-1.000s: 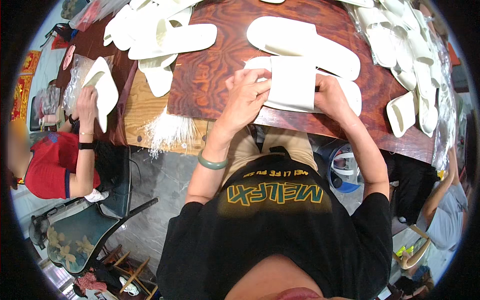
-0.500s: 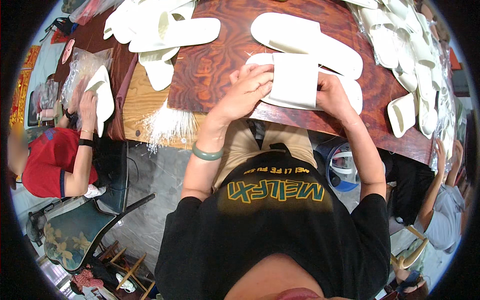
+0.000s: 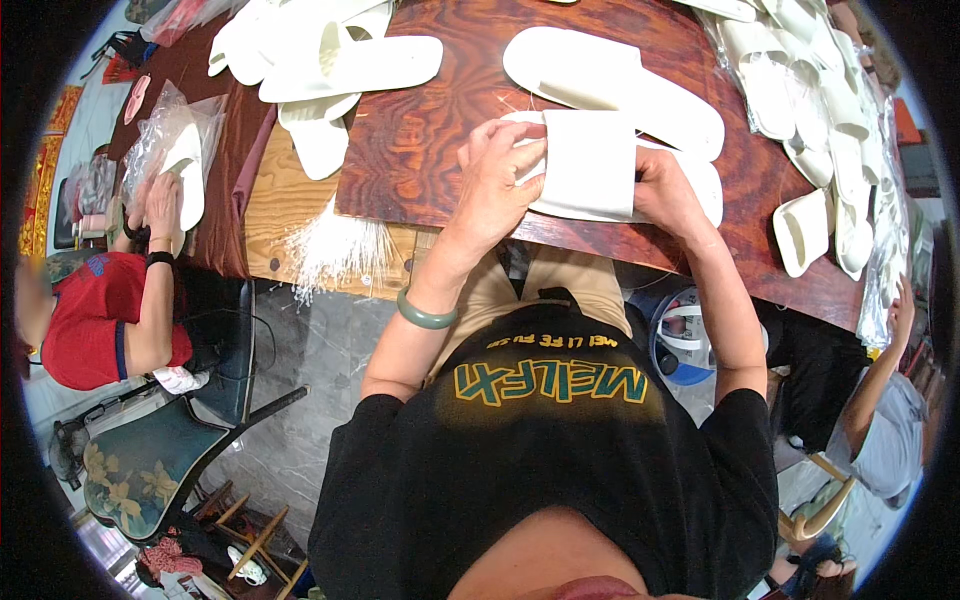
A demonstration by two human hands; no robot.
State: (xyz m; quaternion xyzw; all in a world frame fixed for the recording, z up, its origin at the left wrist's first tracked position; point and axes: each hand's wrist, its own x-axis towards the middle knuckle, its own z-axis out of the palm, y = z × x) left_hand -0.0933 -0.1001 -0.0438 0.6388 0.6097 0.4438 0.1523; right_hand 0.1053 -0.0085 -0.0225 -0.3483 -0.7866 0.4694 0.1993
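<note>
A white slide slipper (image 3: 590,165) lies crosswise on the table in front of me, its broad strap facing up. My left hand (image 3: 500,185) is closed around its left end, fingers bent over the sole and thumb at the strap's edge. At the strap's right opening my right hand (image 3: 668,192) grips, with its fingertips hidden under the strap. Thin white strands (image 3: 520,103) stick out just beyond my left fingers. A second white slide slipper (image 3: 615,85) rests directly behind the first one.
White slippers (image 3: 330,70) are piled at the far left, above a bundle of white plastic strands (image 3: 345,250) at the table edge. Bagged slippers (image 3: 800,90) heap up on the right. A co-worker in red (image 3: 110,320) handles a bagged slipper on the left; another person's arm (image 3: 880,370) reaches in at right.
My left hand has turned, its fingers now more bent and its wrist shifted slightly right. My right hand stays at the strap. The left co-worker's slipper has moved into a clear bag.
</note>
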